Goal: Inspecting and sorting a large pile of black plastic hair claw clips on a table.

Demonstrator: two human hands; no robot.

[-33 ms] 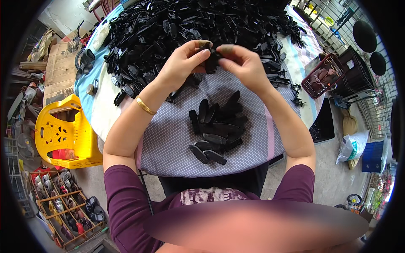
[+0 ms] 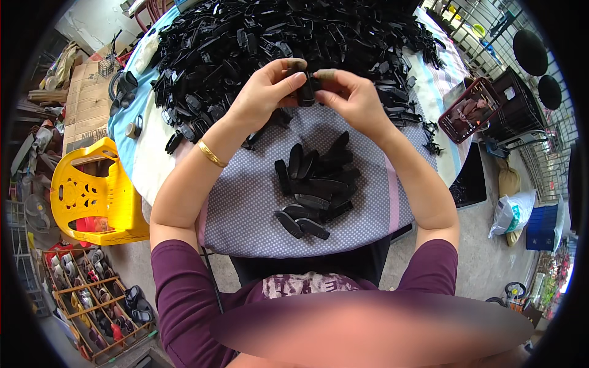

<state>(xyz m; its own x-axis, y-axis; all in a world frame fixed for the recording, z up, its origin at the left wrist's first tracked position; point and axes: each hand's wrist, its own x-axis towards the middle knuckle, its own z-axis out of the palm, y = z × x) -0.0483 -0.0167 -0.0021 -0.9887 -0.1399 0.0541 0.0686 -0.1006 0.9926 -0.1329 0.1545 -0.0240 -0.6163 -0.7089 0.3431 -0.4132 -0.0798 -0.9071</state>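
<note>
Over the middle of the table, a small oblong black plastic piece (image 2: 305, 93) is pinched between the thumb and fingers of my left hand (image 2: 269, 89). My right hand (image 2: 357, 99) has its thumb and index finger curled against the right side of the same piece. Greenish-brown coverings show on fingertips of both hands. Beyond my hands spreads a large heap of similar black pieces (image 2: 215, 67). Closer to me, a small pile of oblong black pieces (image 2: 316, 187) lies on the grey dotted cloth (image 2: 245, 208). The held piece's exact kind cannot be made out.
A phone (image 2: 469, 110) with a lit screen stands at the table's right edge. At left are a yellow plastic chair (image 2: 116, 190), a small round object (image 2: 132, 130) on the cloth, and a shoe rack (image 2: 92, 294) on the floor. A white bag (image 2: 514, 213) sits at right.
My right hand has shifted slightly left, its thumb and index finger now closer around the piece. The black piece shows more plainly between my hands. My left hand has hardly moved.
</note>
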